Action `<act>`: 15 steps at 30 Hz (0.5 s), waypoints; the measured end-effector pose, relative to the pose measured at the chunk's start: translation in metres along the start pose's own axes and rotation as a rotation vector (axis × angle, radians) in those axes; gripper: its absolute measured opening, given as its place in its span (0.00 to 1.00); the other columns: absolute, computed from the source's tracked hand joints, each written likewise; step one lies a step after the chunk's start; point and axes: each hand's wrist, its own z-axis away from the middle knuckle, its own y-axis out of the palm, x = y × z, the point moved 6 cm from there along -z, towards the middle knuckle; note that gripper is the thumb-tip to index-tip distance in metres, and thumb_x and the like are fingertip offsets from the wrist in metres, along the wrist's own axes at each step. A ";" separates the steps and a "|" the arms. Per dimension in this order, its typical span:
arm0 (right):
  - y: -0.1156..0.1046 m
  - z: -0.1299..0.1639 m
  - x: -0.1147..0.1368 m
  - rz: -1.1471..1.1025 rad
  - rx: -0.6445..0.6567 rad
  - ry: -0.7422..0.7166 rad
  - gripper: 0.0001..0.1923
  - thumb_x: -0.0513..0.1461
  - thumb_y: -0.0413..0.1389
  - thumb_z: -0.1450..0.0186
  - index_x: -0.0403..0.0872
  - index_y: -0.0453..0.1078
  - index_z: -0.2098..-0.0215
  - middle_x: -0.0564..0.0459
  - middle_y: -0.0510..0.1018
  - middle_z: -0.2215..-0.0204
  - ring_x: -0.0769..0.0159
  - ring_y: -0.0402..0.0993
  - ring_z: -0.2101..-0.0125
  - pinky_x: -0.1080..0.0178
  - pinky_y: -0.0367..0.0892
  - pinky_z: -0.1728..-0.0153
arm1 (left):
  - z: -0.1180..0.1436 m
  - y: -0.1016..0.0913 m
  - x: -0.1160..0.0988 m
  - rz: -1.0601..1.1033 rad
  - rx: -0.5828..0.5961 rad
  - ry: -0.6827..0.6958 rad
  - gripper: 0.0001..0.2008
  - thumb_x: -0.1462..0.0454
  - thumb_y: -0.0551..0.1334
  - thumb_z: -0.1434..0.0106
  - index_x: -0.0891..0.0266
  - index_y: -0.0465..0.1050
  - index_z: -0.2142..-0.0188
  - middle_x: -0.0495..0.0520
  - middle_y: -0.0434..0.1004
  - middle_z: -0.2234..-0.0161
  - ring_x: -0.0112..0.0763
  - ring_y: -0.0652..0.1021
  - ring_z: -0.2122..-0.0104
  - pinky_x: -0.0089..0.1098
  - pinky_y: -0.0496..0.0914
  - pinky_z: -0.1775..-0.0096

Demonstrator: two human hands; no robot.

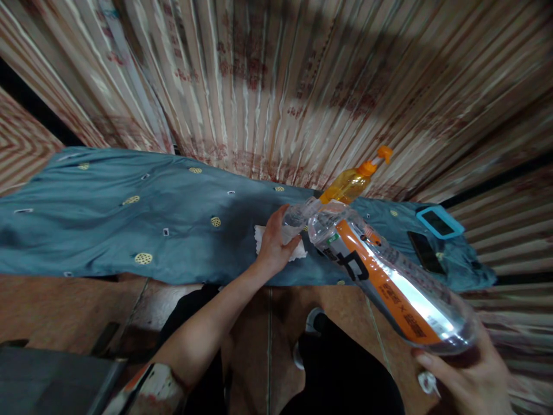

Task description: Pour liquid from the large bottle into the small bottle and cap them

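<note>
My right hand (469,377) grips the base of a large clear plastic bottle (389,276) with an orange and grey label. The bottle is tipped, its neck pointing up and left. A small white cap-like piece (428,383) is tucked under my right fingers. My left hand (276,242) is closed around a small clear container (296,218) right at the big bottle's mouth. A white tissue (297,251) lies under my left hand on the teal cloth (129,230).
A yellow spray bottle (352,183) with an orange nozzle stands just behind the clear bottle. A black phone (425,252) and a device in a light-blue case (439,222) lie at the cloth's right end. A striped curtain (276,86) hangs behind.
</note>
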 end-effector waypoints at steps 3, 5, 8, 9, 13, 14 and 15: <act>-0.001 0.001 -0.002 -0.032 0.000 0.041 0.55 0.58 0.75 0.63 0.46 0.71 0.42 0.44 0.76 0.47 0.45 0.75 0.48 0.54 0.74 0.47 | 0.000 0.000 0.000 -0.011 -0.001 0.005 0.37 0.63 0.68 0.40 0.58 0.56 0.34 0.64 0.68 0.35 0.51 0.71 0.35 0.56 0.64 0.34; -0.001 0.000 -0.001 -0.040 -0.004 0.066 0.55 0.58 0.75 0.64 0.46 0.71 0.41 0.43 0.76 0.46 0.45 0.75 0.47 0.53 0.73 0.46 | 0.000 0.000 0.000 -0.011 -0.004 0.010 0.37 0.63 0.68 0.40 0.57 0.56 0.34 0.64 0.68 0.35 0.50 0.71 0.35 0.56 0.64 0.35; -0.002 0.000 0.001 -0.035 -0.029 0.088 0.58 0.58 0.76 0.67 0.44 0.71 0.42 0.41 0.76 0.47 0.42 0.74 0.47 0.50 0.72 0.44 | 0.000 0.001 0.000 -0.010 0.003 0.015 0.37 0.63 0.68 0.39 0.56 0.55 0.34 0.63 0.68 0.35 0.49 0.70 0.35 0.55 0.64 0.35; -0.002 0.000 0.002 -0.034 -0.037 0.090 0.58 0.58 0.76 0.68 0.44 0.71 0.43 0.41 0.76 0.47 0.41 0.74 0.47 0.48 0.72 0.44 | 0.000 0.001 0.000 -0.010 0.005 0.015 0.37 0.63 0.68 0.39 0.57 0.55 0.34 0.63 0.68 0.34 0.49 0.70 0.35 0.55 0.64 0.35; -0.002 0.001 0.003 -0.037 -0.030 0.101 0.55 0.58 0.75 0.67 0.50 0.71 0.43 0.45 0.75 0.45 0.39 0.72 0.44 0.45 0.65 0.38 | 0.000 0.001 0.001 -0.017 0.006 0.010 0.37 0.62 0.68 0.39 0.57 0.55 0.34 0.63 0.68 0.35 0.50 0.70 0.35 0.55 0.64 0.35; -0.003 0.001 0.002 -0.037 -0.020 0.109 0.54 0.58 0.75 0.66 0.51 0.71 0.43 0.46 0.75 0.45 0.39 0.71 0.43 0.45 0.63 0.37 | 0.000 0.001 0.000 -0.018 0.005 0.008 0.37 0.62 0.68 0.39 0.56 0.55 0.34 0.63 0.68 0.35 0.50 0.71 0.36 0.55 0.64 0.35; -0.003 0.000 0.000 -0.039 -0.007 0.116 0.53 0.58 0.75 0.65 0.53 0.71 0.43 0.47 0.75 0.44 0.39 0.70 0.43 0.45 0.61 0.36 | 0.000 0.001 0.000 -0.017 0.004 0.005 0.37 0.62 0.68 0.39 0.56 0.55 0.34 0.63 0.68 0.35 0.50 0.71 0.36 0.55 0.64 0.35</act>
